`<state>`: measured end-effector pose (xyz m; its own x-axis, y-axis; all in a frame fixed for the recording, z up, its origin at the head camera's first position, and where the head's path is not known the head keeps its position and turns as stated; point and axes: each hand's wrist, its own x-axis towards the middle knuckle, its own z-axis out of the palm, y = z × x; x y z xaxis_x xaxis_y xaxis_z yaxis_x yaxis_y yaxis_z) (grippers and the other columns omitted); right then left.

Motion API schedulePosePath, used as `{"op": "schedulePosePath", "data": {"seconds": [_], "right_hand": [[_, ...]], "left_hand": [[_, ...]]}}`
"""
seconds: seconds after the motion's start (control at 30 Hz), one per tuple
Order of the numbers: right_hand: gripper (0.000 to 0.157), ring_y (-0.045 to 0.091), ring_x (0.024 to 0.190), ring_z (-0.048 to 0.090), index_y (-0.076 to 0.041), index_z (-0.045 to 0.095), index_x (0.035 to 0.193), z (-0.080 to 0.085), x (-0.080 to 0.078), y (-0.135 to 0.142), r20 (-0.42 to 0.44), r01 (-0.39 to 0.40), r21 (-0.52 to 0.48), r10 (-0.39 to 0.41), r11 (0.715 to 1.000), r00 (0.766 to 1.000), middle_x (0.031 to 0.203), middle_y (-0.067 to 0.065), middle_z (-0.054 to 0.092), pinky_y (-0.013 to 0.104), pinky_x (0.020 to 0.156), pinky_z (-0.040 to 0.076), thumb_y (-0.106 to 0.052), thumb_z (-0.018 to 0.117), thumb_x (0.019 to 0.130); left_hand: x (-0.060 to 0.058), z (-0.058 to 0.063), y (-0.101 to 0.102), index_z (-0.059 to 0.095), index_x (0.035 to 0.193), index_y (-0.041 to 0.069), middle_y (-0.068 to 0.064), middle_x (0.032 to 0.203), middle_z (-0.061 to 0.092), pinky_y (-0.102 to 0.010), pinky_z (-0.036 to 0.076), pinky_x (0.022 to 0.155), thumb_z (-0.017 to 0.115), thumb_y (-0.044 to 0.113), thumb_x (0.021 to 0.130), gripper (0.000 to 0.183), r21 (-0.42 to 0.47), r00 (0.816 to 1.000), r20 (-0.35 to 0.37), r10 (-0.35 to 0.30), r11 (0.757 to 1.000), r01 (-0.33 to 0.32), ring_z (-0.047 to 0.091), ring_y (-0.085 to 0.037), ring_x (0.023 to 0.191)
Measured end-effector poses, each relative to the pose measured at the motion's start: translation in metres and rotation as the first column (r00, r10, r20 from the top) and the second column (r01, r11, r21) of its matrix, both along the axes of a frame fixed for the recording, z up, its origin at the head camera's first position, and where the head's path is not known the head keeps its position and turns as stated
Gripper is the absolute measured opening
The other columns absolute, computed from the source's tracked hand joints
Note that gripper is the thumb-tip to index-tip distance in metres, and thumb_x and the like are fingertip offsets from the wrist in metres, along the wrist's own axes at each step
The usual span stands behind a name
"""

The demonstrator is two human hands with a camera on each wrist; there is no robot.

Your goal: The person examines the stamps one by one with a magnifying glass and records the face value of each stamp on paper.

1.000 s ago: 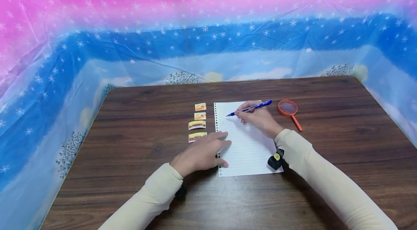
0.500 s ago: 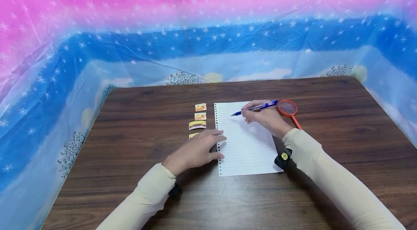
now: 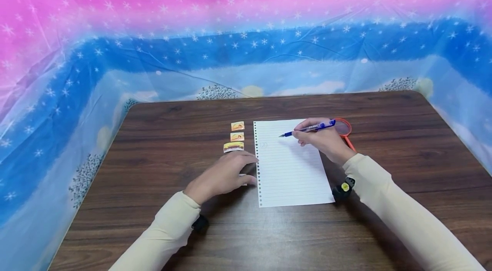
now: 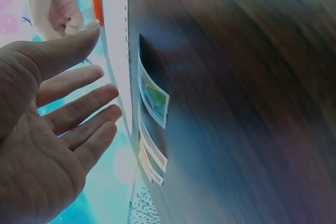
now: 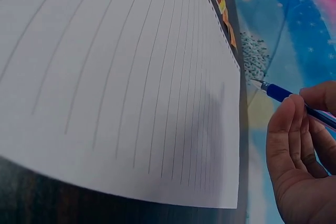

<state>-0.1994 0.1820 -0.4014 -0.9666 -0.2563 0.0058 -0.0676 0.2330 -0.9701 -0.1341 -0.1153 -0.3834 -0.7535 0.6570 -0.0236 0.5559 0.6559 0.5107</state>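
My right hand [image 3: 326, 143] pinches a blue pen [image 3: 314, 127], its tip pointing left above the upper part of a lined, hole-punched sheet of paper [image 3: 292, 177]. In the right wrist view the pen tip [image 5: 257, 83] shows clear of the page. Faint writing [image 3: 263, 145], looking like "120", stands near the sheet's left edge. Left of the sheet my left hand [image 3: 221, 173] hovers with loosely extended fingers, holding nothing. Small picture cards lie in a column there: two orange ones [image 3: 237, 126] and a yellow one [image 3: 233, 146] show. Under the hand, a curved card [image 4: 155, 95] appears in the left wrist view.
A red magnifying glass [image 3: 349, 143] lies right of the sheet, partly hidden behind the right hand. The dark wooden table [image 3: 153, 155] ends at a pink and blue snowflake-patterned cloth [image 3: 246, 49] on the far side and flanks.
My right hand has moved right with the pen, away from the writing, and now overlaps the magnifying glass. My left hand has come off the sheet and drawn left over the lower cards.
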Motion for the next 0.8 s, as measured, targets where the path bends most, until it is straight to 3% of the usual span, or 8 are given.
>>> {"op": "schedulePosePath", "data": {"seconds": [0.23,0.4,0.5,0.67,0.8], "right_hand": [[0.021,0.033,0.083,0.073,0.008,0.068,0.107,0.003,0.006,0.008,-0.027,-0.004,-0.023,0.003,1.0,1.0,0.101,0.035,0.067,0.036,0.075,0.061,-0.007,0.073,0.092],[0.022,0.031,0.075,0.072,0.006,0.07,0.103,0.005,0.009,0.012,-0.061,0.061,0.024,-0.059,0.998,0.996,0.092,0.024,0.072,0.035,0.07,0.061,-0.011,0.077,0.091],[0.025,0.024,0.07,0.071,0.004,0.072,0.104,0.008,0.012,0.015,-0.061,0.093,0.051,-0.09,0.994,0.994,0.09,0.024,0.072,0.035,0.07,0.06,-0.016,0.079,0.09],[0.028,0.024,0.076,0.073,0.007,0.072,0.109,0.012,0.017,0.022,-0.056,0.085,0.035,-0.083,0.996,0.995,0.098,0.028,0.072,0.036,0.075,0.061,-0.015,0.076,0.093],[0.028,0.025,0.079,0.074,0.011,0.068,0.109,0.012,0.02,0.029,-0.065,0.08,-0.013,-0.081,0.997,0.995,0.101,0.025,0.073,0.035,0.075,0.061,-0.011,0.073,0.094]], "left_hand": [[-0.002,-0.002,-0.005,0.067,0.128,0.0,-0.011,0.123,0.067,-0.043,0.049,0.098,0.076,0.015,0.093,0.04,-0.005,0.997,-0.003,0.082,0.997,-0.082,0.061,-0.026,0.115],[-0.005,-0.003,-0.01,0.068,0.129,0.002,-0.011,0.128,0.066,-0.045,0.047,0.102,0.076,0.012,0.093,0.038,-0.028,0.991,0.001,0.132,0.991,-0.132,0.057,-0.027,0.125],[-0.006,-0.003,-0.013,0.068,0.128,0.002,-0.011,0.131,0.065,-0.046,0.045,0.107,0.076,0.011,0.093,0.038,-0.042,0.988,-0.002,0.152,0.987,-0.152,0.054,-0.028,0.13],[-0.009,-0.002,-0.017,0.067,0.13,0.001,-0.014,0.132,0.065,-0.047,0.046,0.105,0.075,0.011,0.093,0.038,-0.045,0.986,-0.007,0.168,0.985,-0.168,0.056,-0.03,0.129],[-0.011,-0.002,-0.021,0.069,0.127,0.002,-0.014,0.127,0.067,-0.047,0.05,0.1,0.075,0.01,0.093,0.035,-0.037,0.984,-0.028,0.176,0.983,-0.177,0.061,-0.029,0.121]]}}
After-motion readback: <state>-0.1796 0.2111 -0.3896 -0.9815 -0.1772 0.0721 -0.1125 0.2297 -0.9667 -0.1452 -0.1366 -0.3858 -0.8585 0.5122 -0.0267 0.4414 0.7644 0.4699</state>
